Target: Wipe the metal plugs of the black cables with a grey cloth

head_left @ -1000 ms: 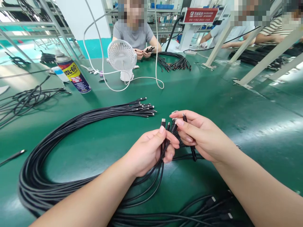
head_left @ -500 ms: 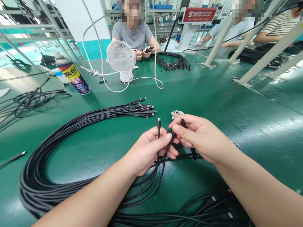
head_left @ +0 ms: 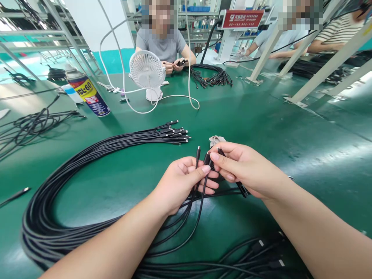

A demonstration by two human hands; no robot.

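My left hand (head_left: pixel 186 180) is closed on several black cables, thumb pressed over their ends. One cable plug (head_left: pixel 198 155) stands up above the fingers, and a second plug (head_left: pixel 207 158) points up beside it, near my right fingertips. My right hand (head_left: pixel 232 161) pinches at this second plug with thumb and forefinger. A slim black tool (head_left: pixel 243 189) lies through the right hand, its pointed tip showing above the forefinger and its other end below the palm; its kind is unclear. Behind the hands sits a small crumpled grey-beige piece (head_left: pixel 216 140).
A big curved bundle of black cables (head_left: pixel 58 178) lies left on the green table (head_left: pixel 261 116). More cables (head_left: pixel 255 252) lie in front. A spray can (head_left: pixel 88 93), a white fan (head_left: pixel 147 71) and tangled cables (head_left: pixel 37 124) stand or lie farther back. A co-worker (head_left: pixel 162 42) sits opposite holding cables.
The second plug has come up into view between my hands, its metal end now showing by my right fingertips. The first plug has turned and tilts slightly right.
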